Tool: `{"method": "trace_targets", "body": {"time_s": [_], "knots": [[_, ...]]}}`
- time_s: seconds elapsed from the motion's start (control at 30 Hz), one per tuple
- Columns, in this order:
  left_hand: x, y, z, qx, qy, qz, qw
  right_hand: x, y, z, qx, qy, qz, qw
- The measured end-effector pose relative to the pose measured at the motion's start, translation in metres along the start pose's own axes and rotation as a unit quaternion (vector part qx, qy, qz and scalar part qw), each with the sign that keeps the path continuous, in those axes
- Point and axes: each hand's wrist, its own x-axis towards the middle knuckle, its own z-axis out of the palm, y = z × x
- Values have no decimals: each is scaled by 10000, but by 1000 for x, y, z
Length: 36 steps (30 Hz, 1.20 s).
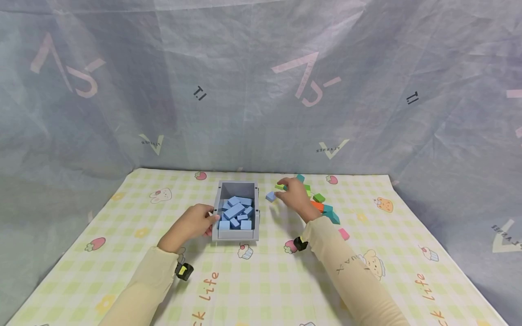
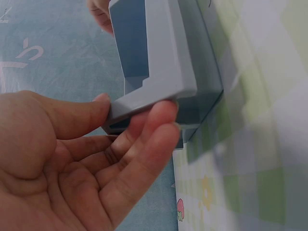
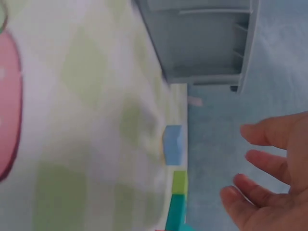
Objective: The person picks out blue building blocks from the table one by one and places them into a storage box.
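Observation:
A grey box (image 1: 238,234) stands left of centre in the head view, with several light blue blocks (image 1: 234,211) heaped inside. My left hand (image 1: 196,222) holds its left rim. In the left wrist view, the thumb lies on top of the rim (image 2: 139,98) and the fingers curl beneath. Right of the box, one light blue block (image 1: 271,196) sits alone on the cloth. Just beside that block is my right hand (image 1: 294,195), its fingers spread. The right wrist view has the same blue block (image 3: 172,145) apart from the fingers, and nothing is held.
Beyond and beside my right hand lie loose blocks: green (image 1: 319,198), teal (image 1: 332,216), orange (image 1: 317,207) and pink (image 1: 344,234). A checked cloth (image 1: 134,271) covers the table. Grey curtain fabric (image 1: 244,113) hangs behind it and at both sides.

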Motion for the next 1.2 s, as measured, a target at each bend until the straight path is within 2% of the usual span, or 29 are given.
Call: {"method": "trace_targets", "body": {"time_s": [0.17,0.3,0.5,0.77,1.0,1.2], "knots": [[0,0,-1,16,-12,25,10000,1,8,6,-79,-474,127,9988],[0,-1,-1,19,3,-3,10000,4,9,12,-48,-653,233,9976],[0,-2,0,-69,-10,-87,9999,7,9,22,-348,-627,214,9972],[0,1,0,71,-11,-93,9999,11,12,37,-623,-631,389,9953],[0,1,0,72,-12,-83,9999,15,10,45,-981,-460,218,9939],[0,1,0,41,-16,-88,10000,19,9,47,-990,-372,269,9940]]}}
